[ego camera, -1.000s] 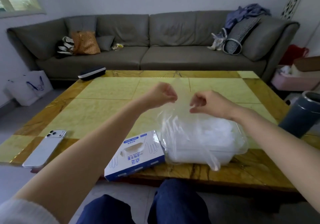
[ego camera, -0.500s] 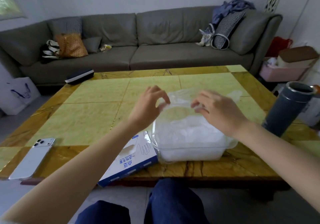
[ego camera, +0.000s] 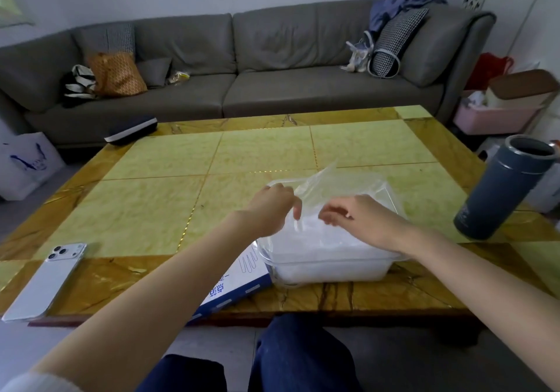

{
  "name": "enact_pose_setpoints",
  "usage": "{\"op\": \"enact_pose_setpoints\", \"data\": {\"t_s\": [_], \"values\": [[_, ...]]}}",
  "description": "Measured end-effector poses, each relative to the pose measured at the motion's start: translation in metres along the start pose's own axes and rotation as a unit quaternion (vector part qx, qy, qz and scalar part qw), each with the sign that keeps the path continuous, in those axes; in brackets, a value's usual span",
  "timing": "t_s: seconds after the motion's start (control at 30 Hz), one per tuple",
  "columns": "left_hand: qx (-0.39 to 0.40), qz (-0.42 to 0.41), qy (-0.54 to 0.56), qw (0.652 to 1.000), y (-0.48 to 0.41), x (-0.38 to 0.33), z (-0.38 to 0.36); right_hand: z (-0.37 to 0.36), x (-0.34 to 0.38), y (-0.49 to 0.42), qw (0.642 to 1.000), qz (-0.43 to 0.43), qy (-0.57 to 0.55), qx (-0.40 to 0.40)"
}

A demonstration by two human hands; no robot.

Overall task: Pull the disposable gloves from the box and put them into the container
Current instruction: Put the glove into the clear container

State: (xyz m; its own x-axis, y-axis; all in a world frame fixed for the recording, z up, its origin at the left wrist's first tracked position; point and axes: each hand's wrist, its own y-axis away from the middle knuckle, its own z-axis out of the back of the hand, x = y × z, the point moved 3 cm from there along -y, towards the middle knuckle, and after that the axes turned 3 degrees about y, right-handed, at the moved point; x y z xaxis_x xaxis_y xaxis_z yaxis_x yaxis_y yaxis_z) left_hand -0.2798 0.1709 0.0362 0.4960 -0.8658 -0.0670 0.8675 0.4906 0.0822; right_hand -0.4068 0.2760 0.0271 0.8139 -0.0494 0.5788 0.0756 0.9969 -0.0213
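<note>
Gloves lay heaped white in the clear container, right under both hands. The left hand pinched a loose glove whose thin sheet rose beyond the fingertips. The right hand hung close beside it, fingers curled, and I couldn't tell whether it held the film. Below the left wrist lay the glove box, just beside the container, its blue characters half hidden by the forearm, unreadable. Lettering on the flask, right of the right hand, was too small to read.
</note>
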Motion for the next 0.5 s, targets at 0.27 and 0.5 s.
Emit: {"op": "enact_pose_setpoints", "data": {"t_s": [0.27, 0.5], "values": [[0.16, 0.089, -0.055, 0.982, -0.02, -0.024, -0.045, -0.02, -0.032, -0.027, 0.966, -0.001, 0.238, 0.102], [0.253, 0.093, -0.109, 0.957, -0.032, -0.02, -0.075, -0.028, -0.062, -0.031, 0.932, -0.042, 0.294, 0.208]]}}
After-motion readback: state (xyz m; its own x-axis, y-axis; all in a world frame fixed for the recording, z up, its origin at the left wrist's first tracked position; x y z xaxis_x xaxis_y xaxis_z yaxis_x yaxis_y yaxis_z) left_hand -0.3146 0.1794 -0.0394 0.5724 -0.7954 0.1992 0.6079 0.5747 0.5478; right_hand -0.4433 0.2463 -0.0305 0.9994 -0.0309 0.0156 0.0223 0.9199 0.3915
